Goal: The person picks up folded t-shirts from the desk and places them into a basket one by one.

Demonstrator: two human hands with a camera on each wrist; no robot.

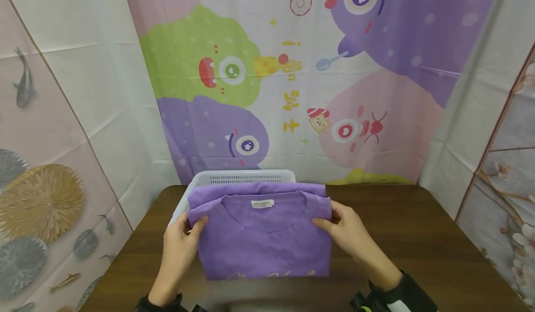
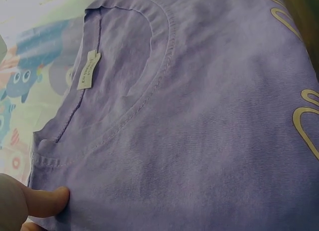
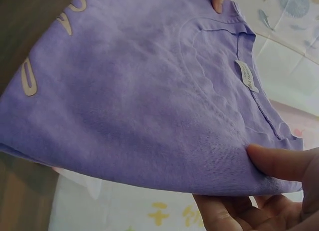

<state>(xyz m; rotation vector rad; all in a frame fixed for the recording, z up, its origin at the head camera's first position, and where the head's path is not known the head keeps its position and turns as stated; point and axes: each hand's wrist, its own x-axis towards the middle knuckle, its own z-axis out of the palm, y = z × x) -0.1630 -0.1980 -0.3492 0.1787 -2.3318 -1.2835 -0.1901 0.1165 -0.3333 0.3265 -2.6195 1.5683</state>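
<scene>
A folded purple T-shirt (image 1: 267, 242) hangs between both hands, its neckline and white label facing up and part of a gold script print along the lower edge. My left hand (image 1: 180, 242) pinches its left shoulder corner, thumb on the front of the cloth. At the opposite shoulder my right hand (image 1: 349, 233) pinches the fabric. In the right wrist view the thumb (image 3: 279, 161) lies on top of the shirt and the other fingers curl beneath it. Behind, another purple fold of cloth (image 1: 259, 189) shows above the collar.
A white plastic basket (image 1: 246, 176) with slotted walls stands behind the shirt at the table's back left, partly covered by it. The dark wooden table (image 1: 401, 237) extends to the right. A cartoon-printed curtain (image 1: 292, 84) hangs along the back, with patterned cloths on both sides.
</scene>
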